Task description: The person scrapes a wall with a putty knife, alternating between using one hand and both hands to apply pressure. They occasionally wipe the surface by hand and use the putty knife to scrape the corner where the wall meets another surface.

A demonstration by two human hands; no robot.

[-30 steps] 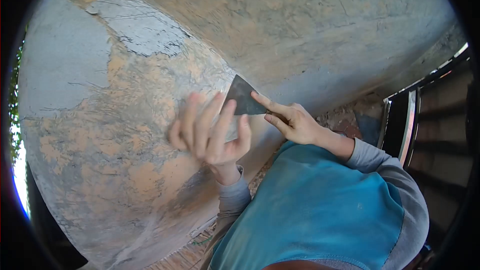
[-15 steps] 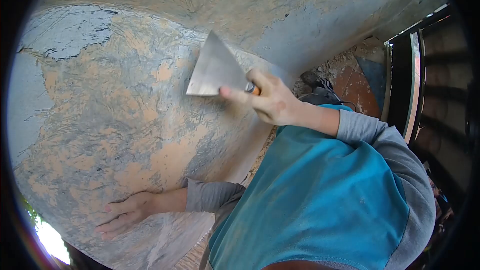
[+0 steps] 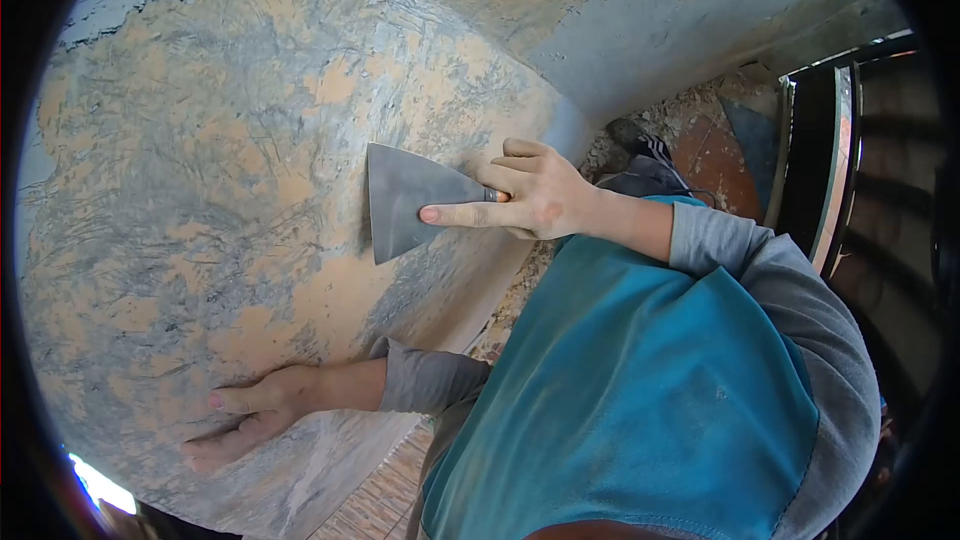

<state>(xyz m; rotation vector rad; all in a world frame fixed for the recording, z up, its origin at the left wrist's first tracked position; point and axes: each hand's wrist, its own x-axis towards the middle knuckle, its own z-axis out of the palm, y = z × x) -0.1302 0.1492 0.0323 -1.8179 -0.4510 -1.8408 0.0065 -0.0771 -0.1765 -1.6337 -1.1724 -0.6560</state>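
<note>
My right hand [image 3: 535,195] is closed around the handle of a putty knife [image 3: 412,202], with one finger stretched along its wide grey metal blade. A bit of orange handle shows between the fingers; the rest is hidden in my grip. The blade's broad edge faces left, close against the patchy wall [image 3: 230,240]. Lower down, my left hand [image 3: 258,415] rests against the same wall, fingers extended to the left and thumb apart. Peach and grey-blue patches with dark scratch marks cover the wall surface.
Another wall face [image 3: 640,25] meets this one at a corner above. Flaked debris [image 3: 672,125] lies on the reddish floor tiles [image 3: 710,155] by my shoe [image 3: 640,140]. Dark metal bars [image 3: 850,170] stand at the right. Light comes through a gap [image 3: 100,488] at lower left.
The putty knife has turned from a raised, slanted angle to pointing left, and its blade has moved lower. My view has shifted; my left hand stays against the wall.
</note>
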